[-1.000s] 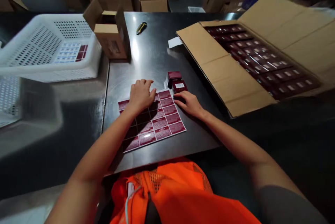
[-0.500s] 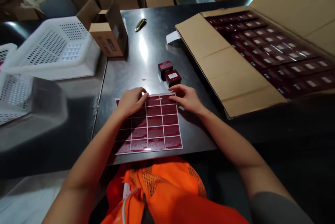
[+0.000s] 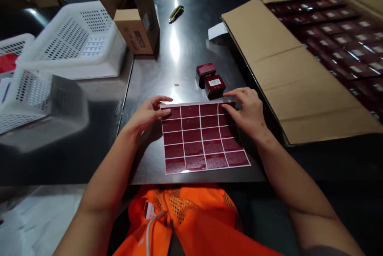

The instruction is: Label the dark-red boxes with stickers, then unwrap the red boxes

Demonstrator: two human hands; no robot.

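A sheet of dark red labels (image 3: 193, 136), divided by white lines into a grid, lies on the metal table near its front edge. My left hand (image 3: 149, 112) grips its upper left corner, thumb on top and index finger behind the edge. At the upper right corner my right hand (image 3: 247, 110) pinches the sheet, its thumb over the labels. Just beyond the sheet stand two small dark red boxes, one box (image 3: 206, 73) behind the other box (image 3: 214, 86), which has a white label on top. My right fingertips are close to the nearer box.
A large open carton (image 3: 269, 68) full of dark red boxes stands at right. A white perforated basket (image 3: 98, 64) and a small open cardboard box (image 3: 134, 34) are at left. A utility knife (image 3: 176, 14) and a white paper piece (image 3: 217, 31) lie further back.
The view has shifted, so the table things sit lower left or right in it. My left hand has moved from over the sheet to its upper left corner, uncovering the labels there.
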